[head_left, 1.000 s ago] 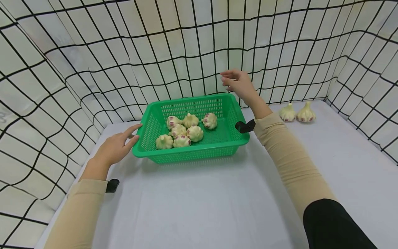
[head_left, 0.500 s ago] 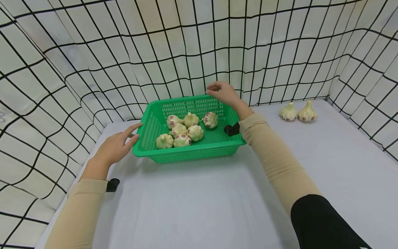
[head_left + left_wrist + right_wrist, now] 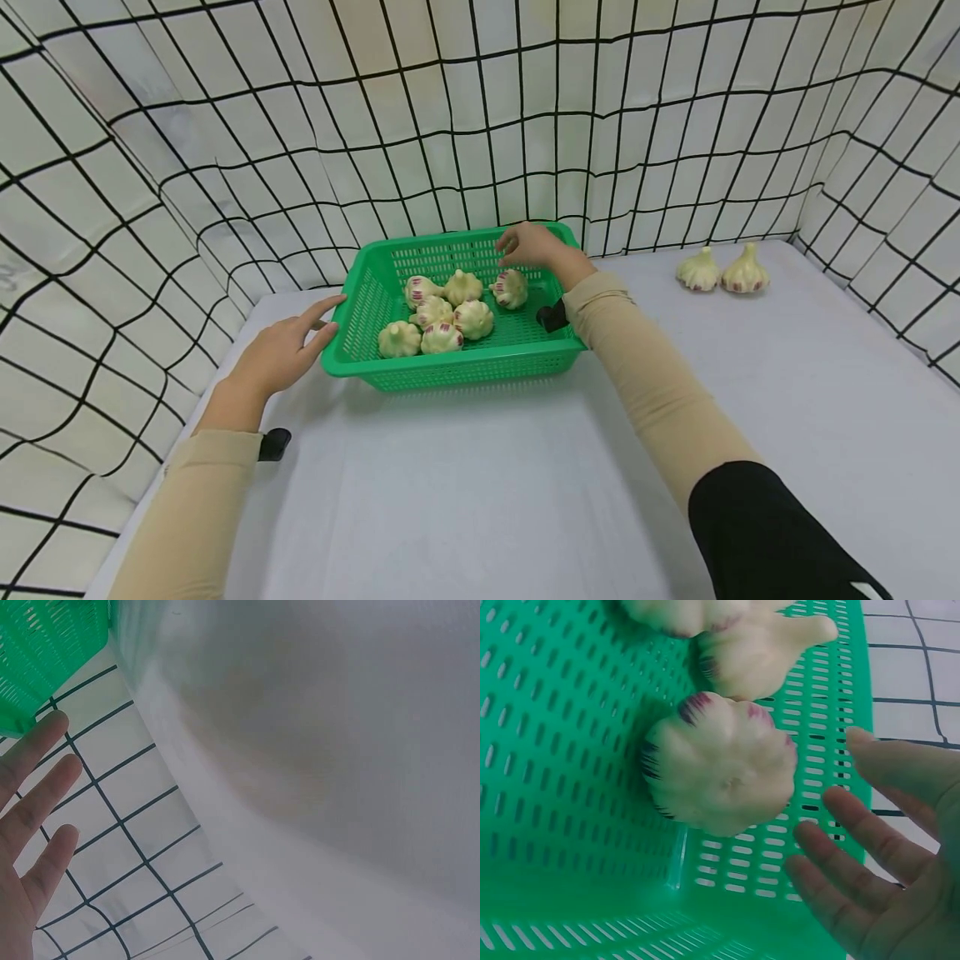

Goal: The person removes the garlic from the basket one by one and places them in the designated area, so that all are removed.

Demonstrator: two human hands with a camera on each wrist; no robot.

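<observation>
A green plastic basket (image 3: 457,358) with slotted sides stands on the table, holding several garlic bulbs (image 3: 473,320). My left hand (image 3: 273,358) touches the basket's left rim, its fingers fairly straight. Over the back right of the basket hovers my right hand (image 3: 534,247), holding nothing. Just below it sits a single garlic bulb with purple marks (image 3: 510,289), set a little apart from the others. In the right wrist view that bulb (image 3: 720,765) lies close to my spread fingers (image 3: 847,889), with a small gap between.
Two more garlic bulbs, one paler (image 3: 698,270) and one fuller (image 3: 746,269), stand side by side on the white table (image 3: 450,483) at the back right. A black net (image 3: 637,117) over white panels closes off the back and both sides.
My right hand has moved left and down from behind the basket's back right corner to over the lone garlic bulb inside. The left hand has stayed at the rim.
</observation>
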